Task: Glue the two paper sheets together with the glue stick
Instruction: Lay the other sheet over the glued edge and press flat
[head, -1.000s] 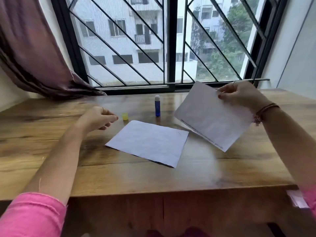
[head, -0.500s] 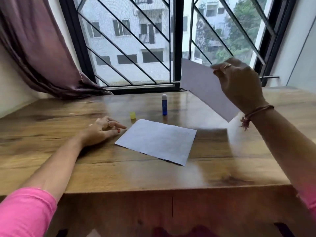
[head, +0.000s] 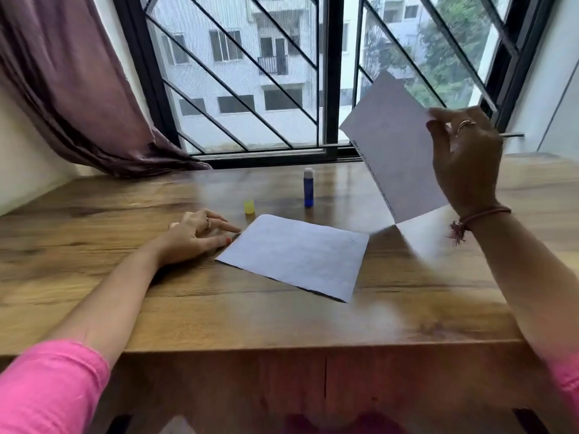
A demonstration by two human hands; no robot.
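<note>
Up by the window, the right hand (head: 466, 161) pinches one paper sheet (head: 394, 151) aloft while the left hand (head: 195, 236) (fingers loose) rests beside the flat sheet (head: 297, 255), glue stick (head: 308, 187) upright behind it.

Wooden table (head: 94, 296), mauve curtain (head: 62, 83), barred window (head: 250, 73), apartment building outside (head: 238, 42)

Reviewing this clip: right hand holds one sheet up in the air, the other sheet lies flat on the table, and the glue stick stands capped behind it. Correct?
Not quite. In the head view the glue stick stands uncapped; its yellow cap sits apart on the table. The rest holds: the right hand holds one sheet aloft, the other sheet lies flat.
</note>
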